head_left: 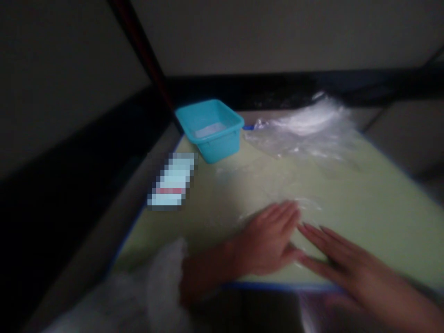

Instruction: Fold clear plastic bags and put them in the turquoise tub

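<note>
A thin clear plastic sheet or bag [249, 185] lies on the pale yellow tabletop, its outline mostly lost in blur. My left hand [265, 243] rests palm down over its near part, with the fingers stretched out flat. Close beside it, my right hand [342, 259] reaches in from the lower right. Its fingers are extended, with the thumb apart from them and its tip near my left thumb. Neither hand visibly grips anything, though what lies under the left palm is hidden.
A turquoise plastic basket [222, 145] with something pale inside stands at the back left corner. Crumpled clear plastic bags [308, 122] are heaped at the back right. A pixelated, phone-shaped object [173, 178] lies by the left edge. Blue edging [277, 286] borders the yellow tabletop [374, 199].
</note>
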### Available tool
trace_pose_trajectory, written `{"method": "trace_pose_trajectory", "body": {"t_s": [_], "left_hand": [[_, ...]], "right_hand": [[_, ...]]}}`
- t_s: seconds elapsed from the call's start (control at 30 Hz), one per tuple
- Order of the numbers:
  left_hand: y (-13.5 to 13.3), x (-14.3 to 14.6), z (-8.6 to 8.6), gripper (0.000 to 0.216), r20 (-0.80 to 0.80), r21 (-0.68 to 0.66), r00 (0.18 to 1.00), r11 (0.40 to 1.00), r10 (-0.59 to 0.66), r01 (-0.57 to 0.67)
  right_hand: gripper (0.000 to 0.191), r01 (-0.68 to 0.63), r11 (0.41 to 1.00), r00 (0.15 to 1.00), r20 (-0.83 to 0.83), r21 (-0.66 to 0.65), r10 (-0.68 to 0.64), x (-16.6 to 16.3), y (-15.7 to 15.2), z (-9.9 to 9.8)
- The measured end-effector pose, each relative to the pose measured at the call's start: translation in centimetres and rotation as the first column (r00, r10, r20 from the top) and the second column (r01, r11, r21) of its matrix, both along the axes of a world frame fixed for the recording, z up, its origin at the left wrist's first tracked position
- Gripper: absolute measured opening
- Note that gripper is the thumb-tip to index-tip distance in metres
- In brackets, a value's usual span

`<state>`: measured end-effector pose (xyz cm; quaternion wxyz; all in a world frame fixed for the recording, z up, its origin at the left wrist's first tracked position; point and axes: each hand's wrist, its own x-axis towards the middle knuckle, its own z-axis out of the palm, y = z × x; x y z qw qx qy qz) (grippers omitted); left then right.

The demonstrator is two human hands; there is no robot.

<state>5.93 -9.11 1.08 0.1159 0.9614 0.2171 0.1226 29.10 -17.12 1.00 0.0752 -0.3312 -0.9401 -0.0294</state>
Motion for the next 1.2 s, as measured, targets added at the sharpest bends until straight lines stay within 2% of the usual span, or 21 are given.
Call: {"method": "trace_pose_trajectory", "body": {"t_s": [0.27,0.5,0.67,1.03,1.2], "left_hand": [[1.3,-1.7,0.6,0.063,-0.026,-0.028,0.999,0.999,0.021,-0.022],[2.2,-3.2,0.4,0.060,-0.092,-0.004,0.992,0.996,0.087,-0.088],[2.5,-4.3,0.3,0.057,-0.163,0.010,0.974,0.988,0.156,-0.156],[4.1,-7.6,0.3,0.054,-0.250,0.020,0.918,0.950,0.308,-0.313],[4.7,-8.8,0.2,0.054,-0.266,0.039,0.887,0.924,0.377,-0.381]], "right_hand": [[0.064,0.017,0.999,1.000,-0.019,-0.043,-0.018,0.0,0.0,0.3],[0.059,0.021,0.999,1.000,0.018,0.046,-0.021,0.0,-0.1,0.1],[0.060,0.012,0.997,0.998,0.063,0.075,-0.017,0.0,-0.1,0.2],[0.055,-0.006,0.993,1.000,0.026,0.118,0.003,-0.4,0.2,0.6],[0.052,0.005,0.996,1.000,0.003,0.093,-0.005,-0.3,0.0,0.5]]}}
